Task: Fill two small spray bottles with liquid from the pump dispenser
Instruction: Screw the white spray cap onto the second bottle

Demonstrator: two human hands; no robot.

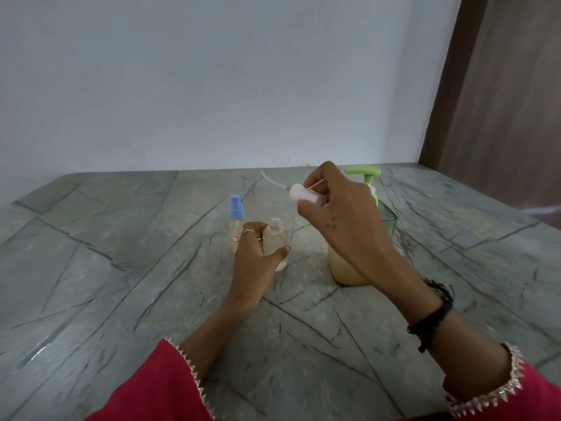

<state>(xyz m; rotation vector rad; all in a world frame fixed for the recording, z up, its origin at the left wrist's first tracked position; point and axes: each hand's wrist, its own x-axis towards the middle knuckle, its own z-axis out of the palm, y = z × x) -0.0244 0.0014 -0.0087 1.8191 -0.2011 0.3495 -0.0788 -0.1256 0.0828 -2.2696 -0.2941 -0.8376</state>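
Observation:
My left hand (253,256) grips a small clear spray bottle (275,243) that stands uncapped on the grey stone table (121,268). My right hand (340,214) is raised above and to the right of it, pinching that bottle's white spray top (305,195), whose thin dip tube (271,180) points away to the left. Behind my left hand stands a second small bottle (236,226) with a blue spray top (236,206) on. The pump dispenser (364,177) with a green pump head and yellowish liquid stands behind my right hand, partly hidden by it.
A plain pale wall rises behind the table. A brown wooden panel (501,101) stands at the far right. Red sleeves with silver trim (170,387) cover my forearms, and a black band (437,311) is on my right wrist.

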